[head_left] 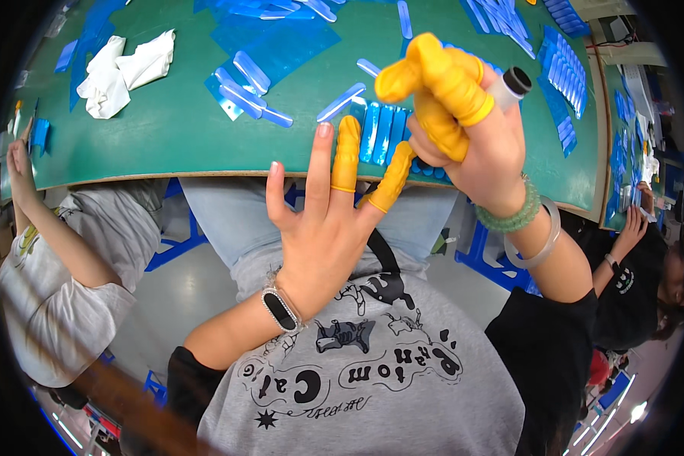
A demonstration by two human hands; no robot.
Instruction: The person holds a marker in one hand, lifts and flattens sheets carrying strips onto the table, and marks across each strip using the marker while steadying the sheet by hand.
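My left hand (319,228) is spread open at the near edge of the green table (167,129), with a dark wristband on the wrist. Yellow finger cots cover two of its fingers, whose tips reach a row of blue plastic strips (380,129); it grips nothing. My right hand (471,137), just to the right and slightly higher, wears yellow cots on several fingers and a green bead bracelet. It is closed around a small pale tube with a black cap (513,82) that sticks out to the upper right.
More blue strips (251,76) and blue film sheets lie scattered over the table, with stacks (562,61) at the far right. A crumpled white cloth (121,68) lies at the left. One person (61,258) works at my left, another (638,281) at my right.
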